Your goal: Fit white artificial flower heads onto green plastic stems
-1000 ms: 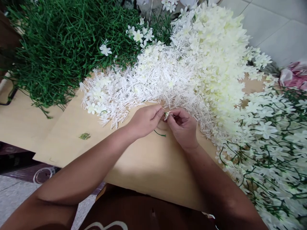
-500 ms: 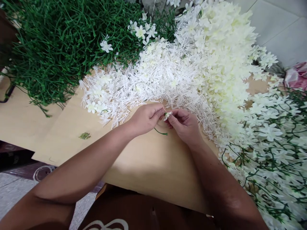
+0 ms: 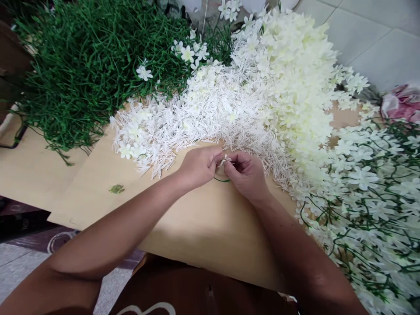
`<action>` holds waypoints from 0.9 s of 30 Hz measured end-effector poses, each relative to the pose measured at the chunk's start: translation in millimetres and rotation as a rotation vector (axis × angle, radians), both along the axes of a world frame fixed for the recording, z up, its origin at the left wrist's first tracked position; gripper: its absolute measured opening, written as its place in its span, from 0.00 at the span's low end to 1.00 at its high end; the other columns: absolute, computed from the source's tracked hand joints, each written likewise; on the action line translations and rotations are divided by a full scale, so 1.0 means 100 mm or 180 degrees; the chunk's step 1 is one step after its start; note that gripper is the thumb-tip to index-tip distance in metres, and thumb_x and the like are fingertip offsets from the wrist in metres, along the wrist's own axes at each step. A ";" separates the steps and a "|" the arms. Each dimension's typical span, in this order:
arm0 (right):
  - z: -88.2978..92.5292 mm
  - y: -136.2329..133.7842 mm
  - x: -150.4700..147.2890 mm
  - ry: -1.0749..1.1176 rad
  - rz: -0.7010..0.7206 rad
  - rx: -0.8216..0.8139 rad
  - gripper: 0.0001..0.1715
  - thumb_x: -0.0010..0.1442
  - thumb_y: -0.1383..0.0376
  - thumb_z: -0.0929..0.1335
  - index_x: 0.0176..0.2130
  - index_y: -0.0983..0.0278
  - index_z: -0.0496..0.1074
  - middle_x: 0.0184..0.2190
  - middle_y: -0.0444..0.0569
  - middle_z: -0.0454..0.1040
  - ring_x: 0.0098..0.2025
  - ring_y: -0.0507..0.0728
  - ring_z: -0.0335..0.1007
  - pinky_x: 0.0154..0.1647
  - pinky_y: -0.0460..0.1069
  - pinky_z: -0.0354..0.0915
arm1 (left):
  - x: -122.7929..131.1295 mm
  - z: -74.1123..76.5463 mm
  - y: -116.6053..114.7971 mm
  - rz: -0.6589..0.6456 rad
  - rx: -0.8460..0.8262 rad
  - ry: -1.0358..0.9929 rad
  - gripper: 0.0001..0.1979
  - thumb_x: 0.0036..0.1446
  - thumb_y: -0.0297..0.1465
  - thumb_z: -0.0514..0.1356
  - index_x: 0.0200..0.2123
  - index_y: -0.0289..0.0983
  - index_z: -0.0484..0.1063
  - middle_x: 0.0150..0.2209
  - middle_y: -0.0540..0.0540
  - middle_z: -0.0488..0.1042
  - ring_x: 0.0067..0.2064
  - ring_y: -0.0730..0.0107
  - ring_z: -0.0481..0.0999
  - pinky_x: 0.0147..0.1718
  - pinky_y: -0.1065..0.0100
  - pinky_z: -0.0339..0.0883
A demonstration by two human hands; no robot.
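My left hand (image 3: pixel 197 167) and my right hand (image 3: pixel 246 174) meet over a tan board (image 3: pixel 203 227), fingertips pinched together. Between them sits one small white artificial flower (image 3: pixel 225 159). A thin green stem (image 3: pixel 222 180) curves out below the two hands; my left fingers pinch its upper end. My right fingers pinch the flower. Just beyond the hands lies a heap of white plastic stamen pieces (image 3: pixel 210 118).
A pile of green plastic stems (image 3: pixel 85 70) fills the back left. Cream petals (image 3: pixel 295 74) are heaped at the back right. Finished flower sprigs on green stems (image 3: pixel 370 197) lie at the right. A pink bag (image 3: pixel 402 105) sits by the tiled floor.
My hands have drawn closer together around the flower, and the stem's loose end has shifted slightly. The view has moved a little.
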State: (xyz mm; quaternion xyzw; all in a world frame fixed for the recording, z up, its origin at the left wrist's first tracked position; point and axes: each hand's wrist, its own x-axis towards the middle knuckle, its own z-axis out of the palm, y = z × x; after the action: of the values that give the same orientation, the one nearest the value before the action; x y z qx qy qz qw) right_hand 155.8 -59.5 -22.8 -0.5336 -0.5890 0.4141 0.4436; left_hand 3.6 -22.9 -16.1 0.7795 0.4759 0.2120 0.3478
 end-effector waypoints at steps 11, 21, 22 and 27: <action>0.02 0.02 0.05 -0.0195 0.0229 -0.0008 0.06 0.55 0.64 0.67 0.27 0.63 0.69 0.20 0.40 0.64 0.22 0.48 0.56 0.24 0.46 0.56 | -0.04 0.08 0.03 -0.0072 0.0010 0.0097 0.16 0.60 0.35 0.48 0.20 0.39 0.55 0.19 0.51 0.58 0.24 0.70 0.58 0.27 0.67 0.49; 0.03 0.32 0.12 -0.1973 -0.0225 0.0809 0.12 0.55 0.72 0.67 0.40 0.66 0.77 0.36 0.54 0.71 0.38 0.59 0.67 0.42 0.56 0.67 | -0.28 0.18 0.15 -0.0258 0.0353 0.0370 0.09 0.54 0.30 0.53 0.23 0.37 0.66 0.26 0.49 0.66 0.30 0.69 0.66 0.31 0.67 0.56; 0.00 0.36 0.09 -0.2186 -0.0252 0.0908 0.12 0.54 0.73 0.66 0.38 0.65 0.77 0.36 0.55 0.71 0.40 0.61 0.66 0.43 0.57 0.66 | -0.28 0.16 0.14 -0.0195 0.0442 0.0386 0.07 0.53 0.29 0.53 0.26 0.37 0.69 0.28 0.48 0.69 0.32 0.68 0.67 0.32 0.67 0.57; -0.03 0.40 0.13 -0.2114 -0.0376 0.1120 0.09 0.54 0.75 0.64 0.29 0.63 0.71 0.34 0.52 0.69 0.40 0.59 0.65 0.43 0.55 0.66 | -0.30 0.12 0.11 0.0323 0.0686 0.0063 0.11 0.56 0.29 0.53 0.36 0.36 0.75 0.34 0.46 0.73 0.34 0.68 0.70 0.35 0.67 0.63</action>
State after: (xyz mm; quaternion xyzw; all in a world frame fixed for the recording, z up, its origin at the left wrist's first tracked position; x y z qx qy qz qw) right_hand 169.0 -19.7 -25.5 -0.5875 -0.7310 0.0848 0.3365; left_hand -26.6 -11.6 -3.9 0.7893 0.4927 0.2715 0.2461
